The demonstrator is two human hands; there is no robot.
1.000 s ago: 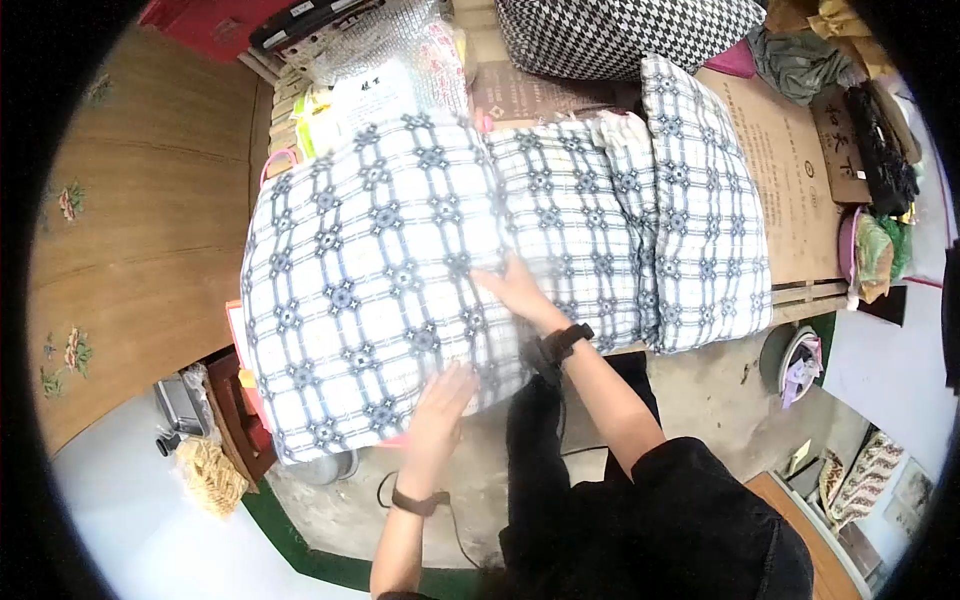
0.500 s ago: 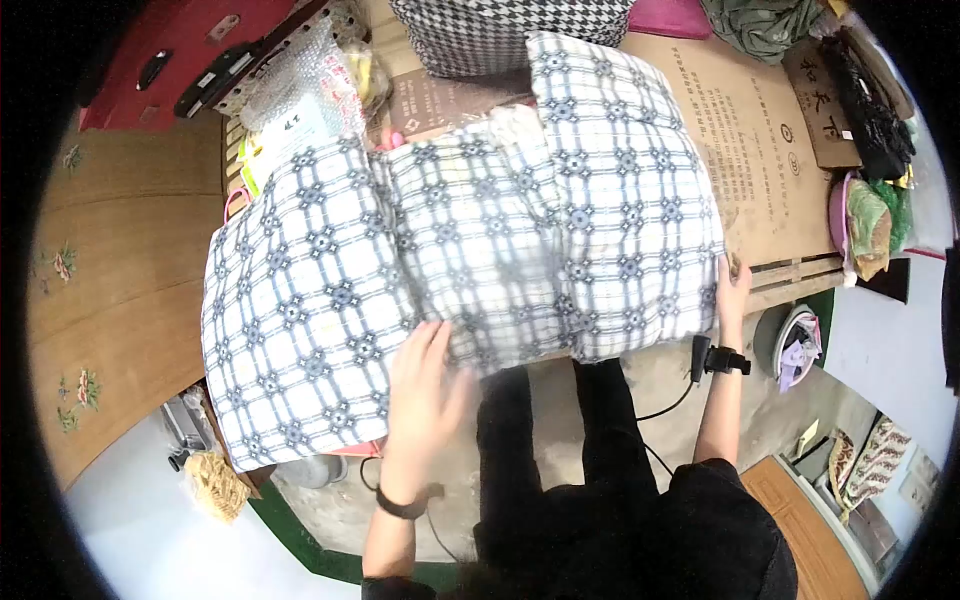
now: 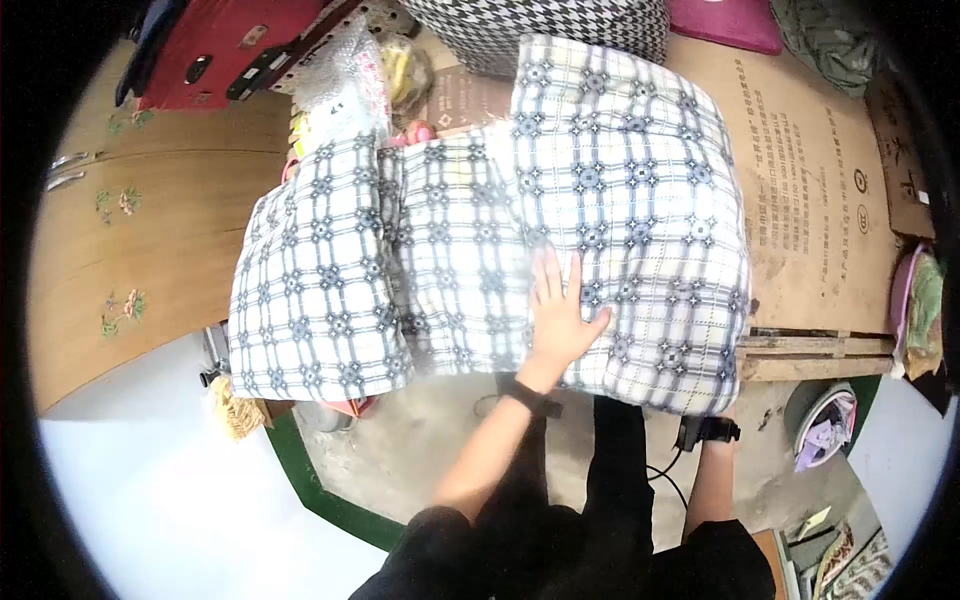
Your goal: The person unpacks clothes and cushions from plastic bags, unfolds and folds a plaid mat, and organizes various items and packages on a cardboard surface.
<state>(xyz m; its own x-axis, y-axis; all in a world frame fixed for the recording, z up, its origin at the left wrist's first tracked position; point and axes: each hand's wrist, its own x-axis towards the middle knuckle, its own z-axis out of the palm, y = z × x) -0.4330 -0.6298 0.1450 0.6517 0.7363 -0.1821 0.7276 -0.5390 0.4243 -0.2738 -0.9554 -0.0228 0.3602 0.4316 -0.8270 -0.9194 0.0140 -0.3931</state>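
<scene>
A padded quilt [image 3: 630,210], white with a dark blue-grey check, lies in front of me, with thick left and right sections and a lower middle strip. My left hand [image 3: 562,315] rests on it near the inner edge of the right section, palm down with fingers spread. Below the right section's lower corner, my right forearm [image 3: 712,480] shows, with a black strap at the wrist. The quilt covers my right hand, so its fingers are hidden.
Behind the quilt stands a houndstooth bundle [image 3: 550,35]. Bubble wrap [image 3: 345,85] lies at the back left. Printed cardboard [image 3: 800,190] covers the wooden slats [image 3: 820,358] on the right. A bin [image 3: 828,430] stands on the floor below, near a black cable [image 3: 670,475].
My left hand has moved right, from the left section onto the right section. My right hand has gone under the quilt's right corner, which now hangs lower. The camera view has shifted.
</scene>
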